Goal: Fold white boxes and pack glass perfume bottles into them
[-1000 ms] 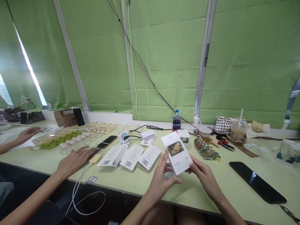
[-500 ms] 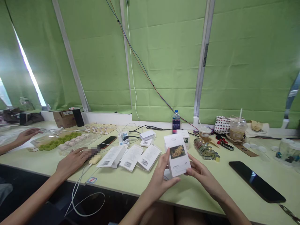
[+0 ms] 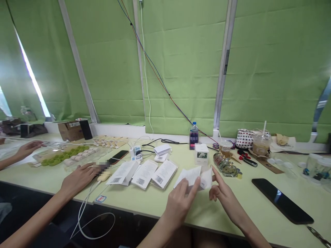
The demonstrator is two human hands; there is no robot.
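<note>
A white folded paper packet point(image 3: 190, 175) is tilted low over the table's near edge, its plain side showing. My left hand point(image 3: 177, 201) is closed on its lower left, with the index finger stretched across the paper. At the right edge of the packet, my right hand point(image 3: 224, 194) has its index finger against the paper and the other fingers curled, so it is closed on that edge. A small white box point(image 3: 201, 154) with a flower picture stands just behind. To the left, several white packets point(image 3: 144, 174) with barcodes lie side by side.
A co-worker's hand point(image 3: 80, 177) rests on the table at left near a phone point(image 3: 118, 157) and a white cable point(image 3: 84, 215). Behind are a power strip point(image 3: 136, 153) and a bottle point(image 3: 194, 136). At right lie rolls of tape point(image 3: 227, 166), a drink cup point(image 3: 261, 143) and a large black phone point(image 3: 281, 200).
The packet has gone from upright, with its flower picture showing, to tilted flatter and lower with a plain side showing. My left fingers now lie across it, and the small box is uncovered.
</note>
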